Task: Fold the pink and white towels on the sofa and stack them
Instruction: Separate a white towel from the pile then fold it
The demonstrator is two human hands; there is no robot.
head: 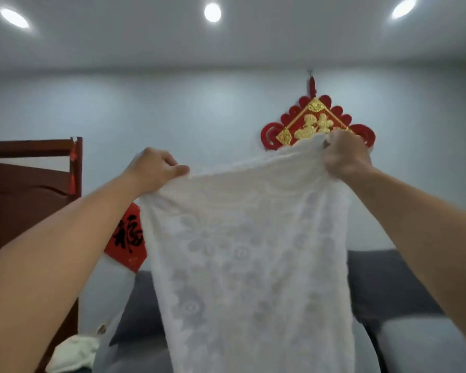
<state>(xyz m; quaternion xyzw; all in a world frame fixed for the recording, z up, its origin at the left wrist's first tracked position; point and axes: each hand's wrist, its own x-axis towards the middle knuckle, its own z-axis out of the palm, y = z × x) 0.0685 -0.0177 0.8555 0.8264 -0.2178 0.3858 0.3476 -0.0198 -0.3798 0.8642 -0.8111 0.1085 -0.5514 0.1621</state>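
Readable writing: red diamond paper sign (128, 238) on the wall carries one black brush character, 福, partly covered by the towel's left edge. Red knotted wall hanging with a gold-trimmed diamond panel (315, 122) shows two gold figures or characters, too blurred to read; its lower part is behind the right hand.

White thin towel with a woven floral pattern (248, 265) is held up in the air in front of the grey fabric sofa (404, 292), hanging straight down; bottom edge is cut off by the frame. Left hand (156, 172) pinches the top left corner, fingers curled on the cloth. Right hand (346, 154) grips the bunched top right corner, held higher than the left.

Crumpled pale cloth (74, 354) at lower left, colour unclear. Dark red wooden door (24, 197) at left, cropped.
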